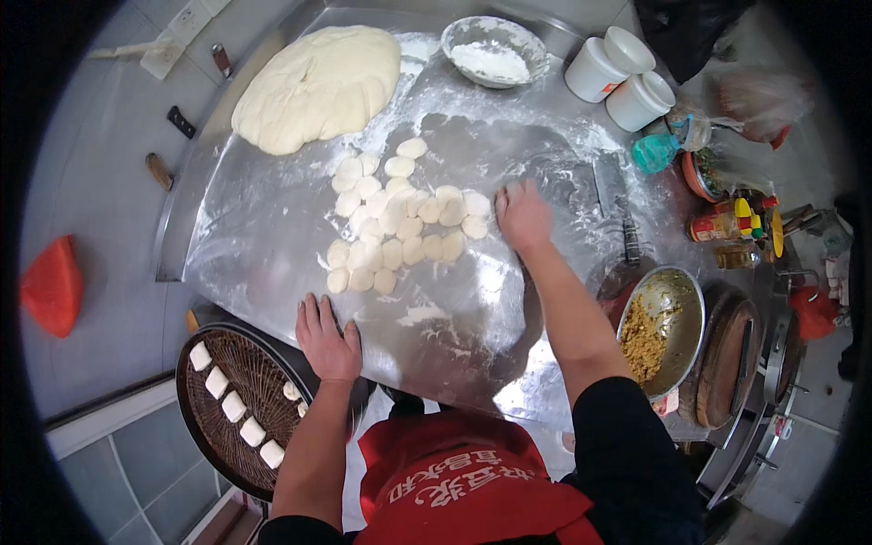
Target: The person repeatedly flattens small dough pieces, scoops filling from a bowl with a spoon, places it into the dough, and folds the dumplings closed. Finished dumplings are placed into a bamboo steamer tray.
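Note:
My left hand (328,344) rests palm down at the near edge of the floured steel table (272,245), thumb apart, holding nothing. Palm down on the steel, my right hand (524,216) lies just right of the dough discs; its fingers look slightly curled and blurred, and whatever is under the palm is hidden. Several small flattened dough discs (392,214) form a cluster between the hands, some touching or overlapping. Behind them, at the back left, sits a large mound of dough (317,88). A metal bowl of white flour (494,58) stands at the back.
Left of my left forearm, a round woven tray (231,368) bears several white dough pieces. On the right are a dark-handled scraper or knife (630,235), a metal bowl of crumbly filling (664,334), a round wooden board (725,361), sauce bottles (722,225) and white tubs (596,68).

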Demonstrator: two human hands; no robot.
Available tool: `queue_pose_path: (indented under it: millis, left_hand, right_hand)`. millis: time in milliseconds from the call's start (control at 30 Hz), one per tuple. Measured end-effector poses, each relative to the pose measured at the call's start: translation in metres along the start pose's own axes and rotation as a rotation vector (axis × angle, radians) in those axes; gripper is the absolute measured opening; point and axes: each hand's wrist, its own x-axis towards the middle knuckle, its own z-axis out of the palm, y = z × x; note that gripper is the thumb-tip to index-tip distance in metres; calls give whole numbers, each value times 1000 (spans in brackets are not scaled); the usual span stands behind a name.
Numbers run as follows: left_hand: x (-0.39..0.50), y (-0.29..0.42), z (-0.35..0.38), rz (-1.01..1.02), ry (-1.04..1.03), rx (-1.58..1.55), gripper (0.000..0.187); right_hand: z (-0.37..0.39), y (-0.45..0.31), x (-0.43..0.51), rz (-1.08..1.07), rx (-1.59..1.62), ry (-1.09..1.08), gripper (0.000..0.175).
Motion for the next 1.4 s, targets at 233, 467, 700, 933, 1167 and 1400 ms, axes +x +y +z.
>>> queue_pose_path:
  millis: [233, 467, 700, 933, 1167, 1400]
  left_hand:
    - [-1, 1, -3, -26, -19, -13, 69]
    - [0, -1, -2, -25, -10, -19, 69]
    - [0, -1, -2, -29, -3, -18, 68]
    - [0, 0, -1, -18, 8, -11, 68]
    - [0, 1, -2, -17, 6, 1, 67]
    - [-1, 1, -1, -5, 15, 1, 67]
  right_hand:
    - [-19, -9, -97, -164, 106, -124, 18]
    - [-8, -57, -201, -533, 343, -452, 13]
    - [-29, -55, -130, -248, 434, -20, 7]
    - [-59, -24, -174, -152, 337, 77, 32]
    - [-29, 8, -108, -173, 77, 15, 16]
    - [-34, 16, -108, -256, 79, -61, 21]
